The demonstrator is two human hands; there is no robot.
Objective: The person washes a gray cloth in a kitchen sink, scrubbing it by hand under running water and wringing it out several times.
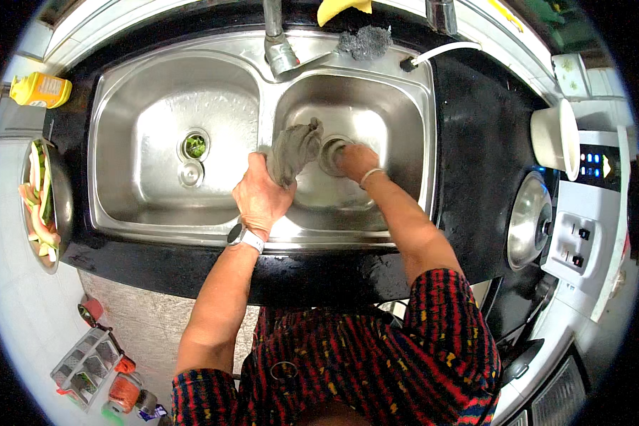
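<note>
My left hand (264,190), with a watch on its wrist, grips a crumpled grey cloth (297,148) over the divider of the double steel sink (267,101). The cloth hangs into the right basin (351,207). My right hand (358,163) is down at the round drain (330,154) of that basin. Its fingertips are hidden at the drain, so I cannot tell whether they hold anything. In the left basin (154,175), green leafy scraps (195,146) lie in the drain opening. A small round metal drain piece (191,174) rests just beside that opening.
Behind the basins stand a faucet (280,56), a grey scouring pad (366,42) and a white hose (447,49). A bowl of vegetable peelings (41,202) and a yellow bottle (41,90) are at left. At right are a white tub (554,138) and a pot lid (528,221).
</note>
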